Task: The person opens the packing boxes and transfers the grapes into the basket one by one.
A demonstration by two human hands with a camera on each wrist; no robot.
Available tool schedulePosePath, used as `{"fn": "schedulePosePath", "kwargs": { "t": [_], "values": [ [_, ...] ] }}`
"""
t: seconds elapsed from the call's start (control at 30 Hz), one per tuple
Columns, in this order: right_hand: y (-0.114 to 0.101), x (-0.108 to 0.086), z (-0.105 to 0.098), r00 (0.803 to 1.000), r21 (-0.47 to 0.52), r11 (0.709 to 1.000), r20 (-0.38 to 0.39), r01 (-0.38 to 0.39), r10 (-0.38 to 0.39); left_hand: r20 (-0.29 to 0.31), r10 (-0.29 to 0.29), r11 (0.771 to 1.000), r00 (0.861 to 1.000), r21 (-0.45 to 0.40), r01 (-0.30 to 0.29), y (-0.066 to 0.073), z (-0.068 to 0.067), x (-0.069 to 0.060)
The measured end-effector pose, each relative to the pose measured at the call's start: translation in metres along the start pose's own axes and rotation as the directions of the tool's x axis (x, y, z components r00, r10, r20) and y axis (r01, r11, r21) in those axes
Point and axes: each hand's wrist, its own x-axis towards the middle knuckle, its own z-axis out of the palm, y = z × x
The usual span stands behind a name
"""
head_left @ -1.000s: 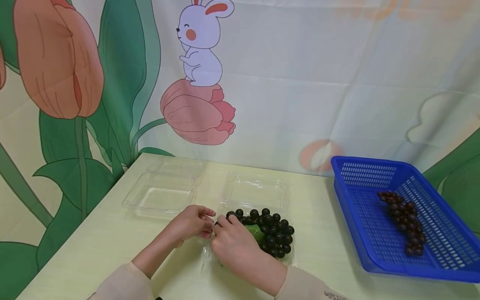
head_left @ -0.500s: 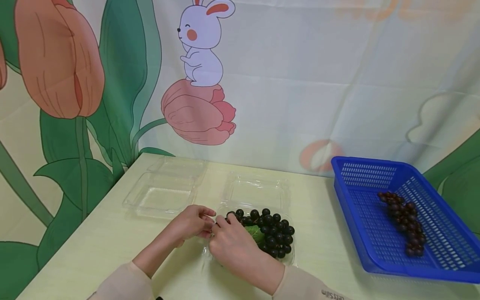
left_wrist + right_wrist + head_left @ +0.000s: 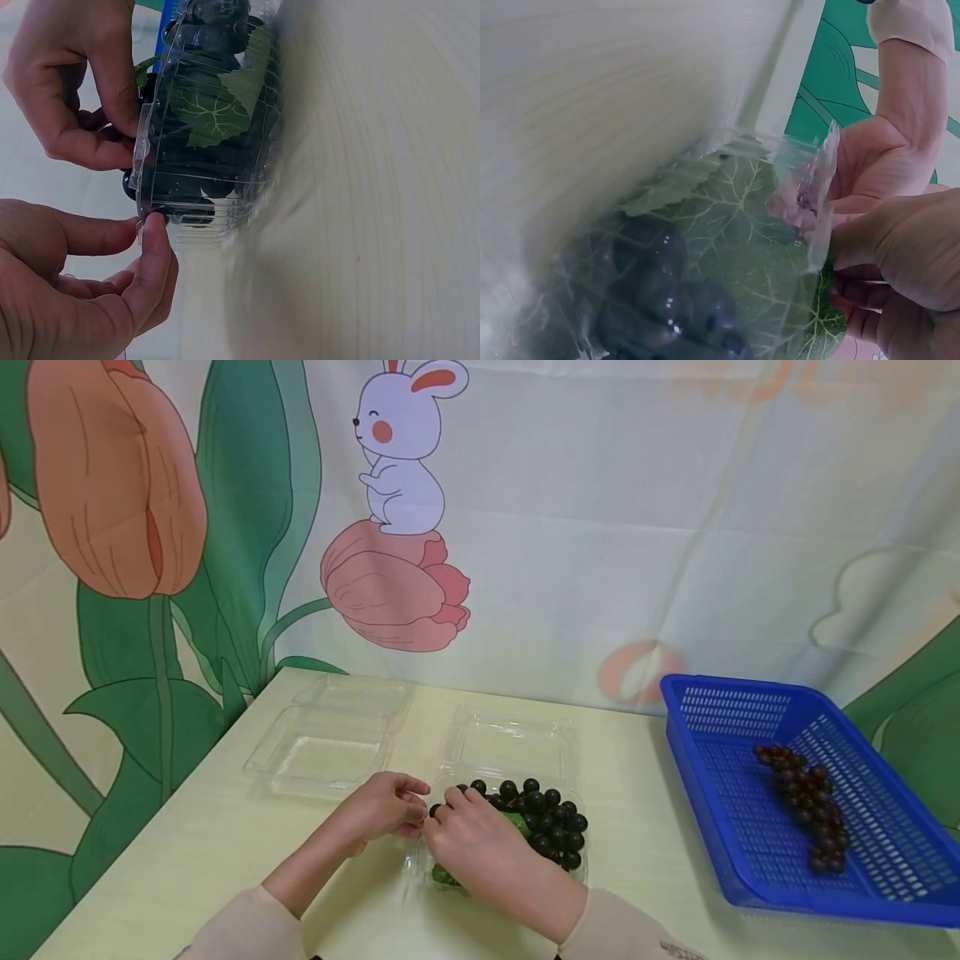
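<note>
A bunch of dark artificial grapes (image 3: 557, 821) with green leaves (image 3: 210, 116) lies in a clear plastic clamshell box (image 3: 141, 154), whose lid (image 3: 513, 743) is folded back behind it. At the box's left corner, my left hand (image 3: 384, 808) pinches the rim between thumb and forefinger. My right hand (image 3: 483, 852) reaches over the box with curled fingers and grips grapes at the left end of the bunch. In the right wrist view, a leaf (image 3: 735, 199) presses against the clear wall, close to the right fingers. Part of the bunch is hidden under that hand.
Another clear clamshell box (image 3: 326, 760) stands with its lid back at the left rear of the table. On the right is a blue plastic basket (image 3: 720, 852) with a bunch of reddish-brown grapes (image 3: 808, 802) in it. A printed curtain (image 3: 562, 568) hangs behind the table.
My right hand has shifted slightly right over the bunch, covering more of the middle leaf. A leaf now shows at the box's near left corner. The left hand has stayed put.
</note>
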Motion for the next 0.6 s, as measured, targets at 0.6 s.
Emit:
{"fn": "schedulePosePath", "kwargs": {
  "t": [0.6],
  "values": [
    [0.031,-0.010,0.005,0.999,0.418,0.908,-0.034,-0.009,0.026,0.021,-0.008,0.999,1.000,-0.031,0.009,0.000,-0.001,0.000]
  ]
}}
